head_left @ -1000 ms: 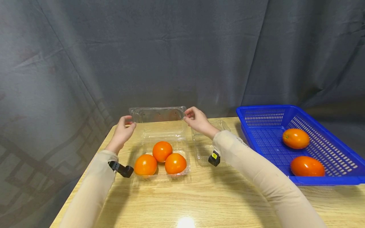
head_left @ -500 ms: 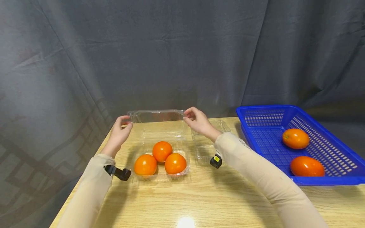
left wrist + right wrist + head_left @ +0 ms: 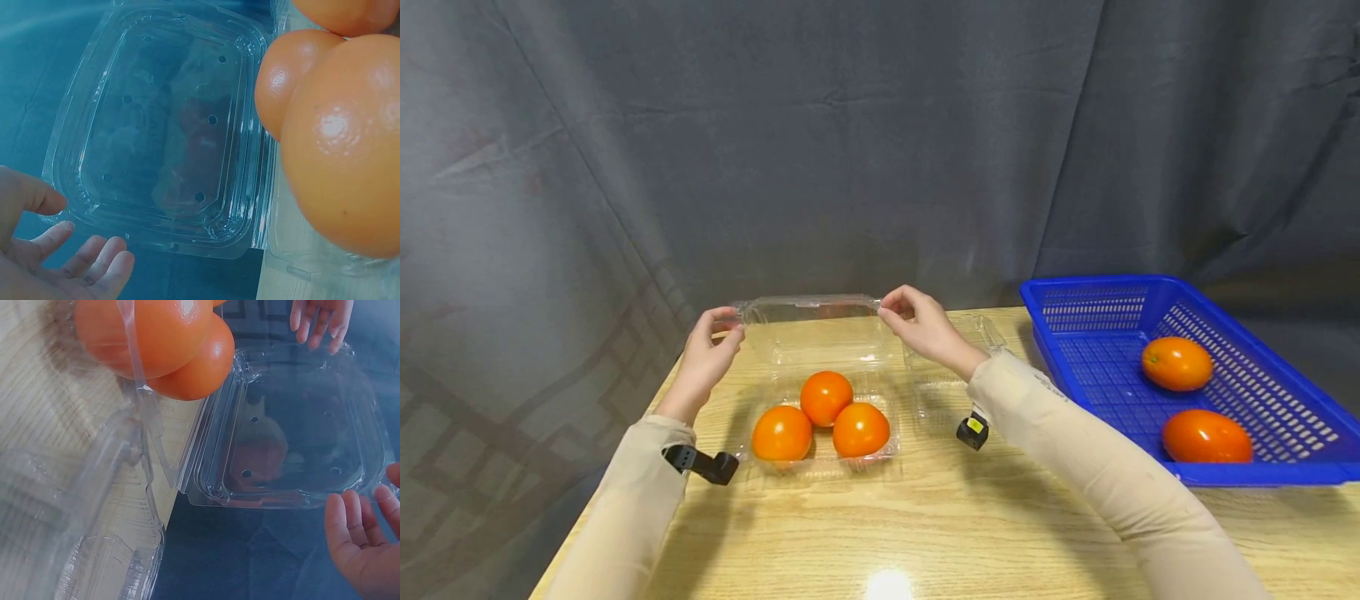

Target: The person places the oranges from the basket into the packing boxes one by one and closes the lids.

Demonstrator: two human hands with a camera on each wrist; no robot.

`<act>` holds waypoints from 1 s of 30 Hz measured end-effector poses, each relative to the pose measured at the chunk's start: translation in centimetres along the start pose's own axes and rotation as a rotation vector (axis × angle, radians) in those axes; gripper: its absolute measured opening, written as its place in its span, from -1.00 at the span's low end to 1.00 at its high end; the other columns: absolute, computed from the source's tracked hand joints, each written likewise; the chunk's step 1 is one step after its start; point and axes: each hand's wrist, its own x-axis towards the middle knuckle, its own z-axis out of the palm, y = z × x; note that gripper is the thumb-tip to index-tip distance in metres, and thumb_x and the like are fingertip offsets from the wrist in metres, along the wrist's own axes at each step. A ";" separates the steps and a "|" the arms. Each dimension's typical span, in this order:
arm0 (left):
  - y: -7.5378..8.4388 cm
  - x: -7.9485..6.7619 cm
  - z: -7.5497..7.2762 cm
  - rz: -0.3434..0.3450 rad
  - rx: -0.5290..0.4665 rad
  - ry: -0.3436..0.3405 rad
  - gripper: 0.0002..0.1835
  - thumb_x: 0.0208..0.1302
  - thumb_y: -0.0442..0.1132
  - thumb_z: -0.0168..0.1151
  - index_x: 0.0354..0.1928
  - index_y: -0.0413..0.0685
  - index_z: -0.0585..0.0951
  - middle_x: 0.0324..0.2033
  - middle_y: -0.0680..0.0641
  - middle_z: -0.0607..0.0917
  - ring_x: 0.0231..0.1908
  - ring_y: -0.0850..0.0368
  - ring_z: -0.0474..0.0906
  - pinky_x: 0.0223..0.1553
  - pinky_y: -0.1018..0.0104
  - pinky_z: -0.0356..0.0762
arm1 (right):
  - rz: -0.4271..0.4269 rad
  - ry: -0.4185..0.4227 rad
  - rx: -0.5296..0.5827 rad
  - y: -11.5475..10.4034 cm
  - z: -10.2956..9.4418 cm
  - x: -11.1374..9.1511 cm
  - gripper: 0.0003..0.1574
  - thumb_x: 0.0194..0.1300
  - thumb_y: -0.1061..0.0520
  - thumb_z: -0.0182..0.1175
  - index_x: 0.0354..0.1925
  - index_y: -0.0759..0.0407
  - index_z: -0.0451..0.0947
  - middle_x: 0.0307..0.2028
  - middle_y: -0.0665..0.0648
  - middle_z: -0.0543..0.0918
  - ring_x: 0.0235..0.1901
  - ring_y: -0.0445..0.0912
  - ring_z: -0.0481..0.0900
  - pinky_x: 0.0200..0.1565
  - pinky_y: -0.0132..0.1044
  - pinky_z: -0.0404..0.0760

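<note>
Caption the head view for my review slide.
Left hand and right hand pinch the corners of a clear, open lid behind three orange fruits.

The right hand (image 3: 370,547) comes in from the lower right, its fingertips at one corner of a clear plastic lid (image 3: 300,431); small round holes dot the lid; the left hand (image 3: 323,319) is at another corner, at the top, fingers pointing down; glossy orange fruits (image 3: 147,337) crowd the upper left; a second clear container (image 3: 37,519), partly blurred, fills the lower left; wooden table (image 3: 31,406) and dark cloth (image 3: 256,565) show behind.
</note>
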 end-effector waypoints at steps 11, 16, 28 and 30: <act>0.2 -0.4 -0.2 0.029 -0.051 0.031 -0.51 0.42 -0.07 -0.12 0.23 -0.25 0.27 0.08 -0.24 0.42 -0.25 0.51 0.42 -0.16 0.68 0.40 | -0.025 0.000 0.007 -0.3 0.0 -0.7 -0.79 0.30 0.17 0.12 -0.14 0.27 0.49 -0.20 0.26 0.60 -0.23 0.08 0.57 -0.19 -0.30 0.56; -0.1 -0.8 -0.5 0.044 -0.046 0.028 -0.48 0.40 0.00 -0.08 0.19 -0.26 0.29 0.05 -0.23 0.44 -0.25 0.54 0.41 -0.17 0.75 0.39 | -0.037 -0.013 0.005 -0.3 -0.1 -0.9 -0.80 0.29 0.16 0.13 -0.16 0.26 0.50 -0.22 0.24 0.60 -0.25 0.04 0.57 -0.15 -0.25 0.57; -1.0 -1.2 -1.1 0.086 -0.087 0.004 -0.49 0.37 0.02 -0.01 0.06 -0.32 0.37 -0.21 0.13 0.49 -0.28 0.55 0.50 -0.21 0.71 0.49 | -0.095 -0.071 -0.014 -0.4 -0.3 -1.9 -0.88 0.27 0.22 0.15 -0.22 0.25 0.49 -0.27 0.23 0.61 -0.23 0.01 0.57 -0.07 -0.19 0.57; -1.2 -1.4 -1.2 0.087 -0.085 -0.003 -0.51 0.36 0.01 0.01 0.02 -0.33 0.40 -0.28 0.23 0.49 -0.30 0.56 0.50 -0.22 0.71 0.49 | -0.113 -0.077 -0.017 -0.5 -0.3 -2.2 -0.88 0.26 0.22 0.15 -0.23 0.25 0.49 -0.28 0.22 0.61 -0.24 0.00 0.56 -0.08 -0.21 0.57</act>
